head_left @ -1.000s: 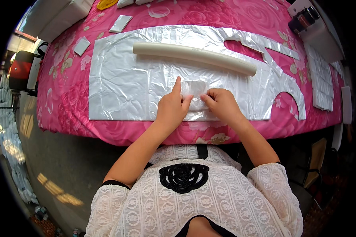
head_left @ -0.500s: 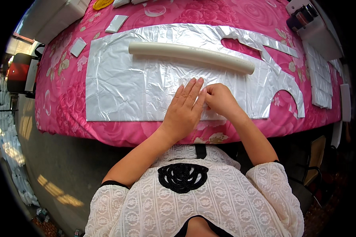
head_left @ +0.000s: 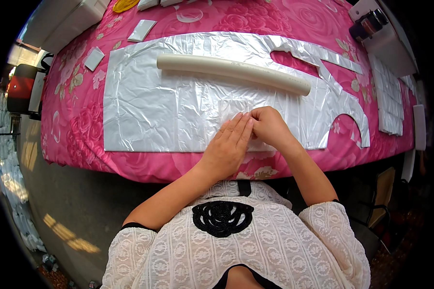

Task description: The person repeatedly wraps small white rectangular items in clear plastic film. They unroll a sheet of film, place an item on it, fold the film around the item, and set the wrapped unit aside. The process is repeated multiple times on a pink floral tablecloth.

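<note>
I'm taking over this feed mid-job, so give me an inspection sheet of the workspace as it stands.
Surface: table with pink floral cloth.
Job's things: crinkled silver foil sheet with cut-out curves at its right; small clear folded piece on it.
Clutter: cream tube lying across the foil; small silver squares at upper left; stacked silver pieces at right.
Hands: left hand flat, fingers straight, pressing the foil; right hand curled, pinching at the small piece's edge.
Cables: nothing seen.
Surroundings: grey floor, red chair at left.
</note>
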`<state>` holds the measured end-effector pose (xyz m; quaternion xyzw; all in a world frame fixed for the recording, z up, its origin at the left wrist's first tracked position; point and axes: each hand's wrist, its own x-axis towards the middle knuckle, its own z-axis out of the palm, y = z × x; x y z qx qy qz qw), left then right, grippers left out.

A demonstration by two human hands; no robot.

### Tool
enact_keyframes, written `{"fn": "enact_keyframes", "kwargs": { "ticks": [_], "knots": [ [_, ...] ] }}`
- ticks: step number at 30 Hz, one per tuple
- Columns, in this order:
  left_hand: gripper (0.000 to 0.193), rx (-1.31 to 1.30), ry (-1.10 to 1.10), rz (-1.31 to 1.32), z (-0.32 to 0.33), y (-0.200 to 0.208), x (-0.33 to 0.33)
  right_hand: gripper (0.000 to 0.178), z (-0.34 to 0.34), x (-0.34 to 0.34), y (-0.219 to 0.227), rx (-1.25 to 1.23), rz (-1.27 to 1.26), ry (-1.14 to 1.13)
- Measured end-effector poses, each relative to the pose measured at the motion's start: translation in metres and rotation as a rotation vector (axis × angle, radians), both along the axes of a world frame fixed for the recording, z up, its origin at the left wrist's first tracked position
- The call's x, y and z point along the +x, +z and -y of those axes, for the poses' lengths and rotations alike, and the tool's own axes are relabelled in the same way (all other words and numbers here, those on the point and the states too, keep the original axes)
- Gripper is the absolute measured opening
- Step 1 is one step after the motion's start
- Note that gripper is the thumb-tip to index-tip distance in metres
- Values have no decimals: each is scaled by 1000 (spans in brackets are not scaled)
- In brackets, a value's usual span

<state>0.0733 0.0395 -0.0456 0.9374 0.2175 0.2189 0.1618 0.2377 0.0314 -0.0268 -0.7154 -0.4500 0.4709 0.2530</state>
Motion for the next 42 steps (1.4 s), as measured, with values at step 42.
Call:
{"fn": "enact_keyframes", "kwargs": {
  "ticks": [42],
  "knots": [
    [96,-57,202,-191,-23,-17,24,19,18,-17,2,224,252,-48]
  ]
}}
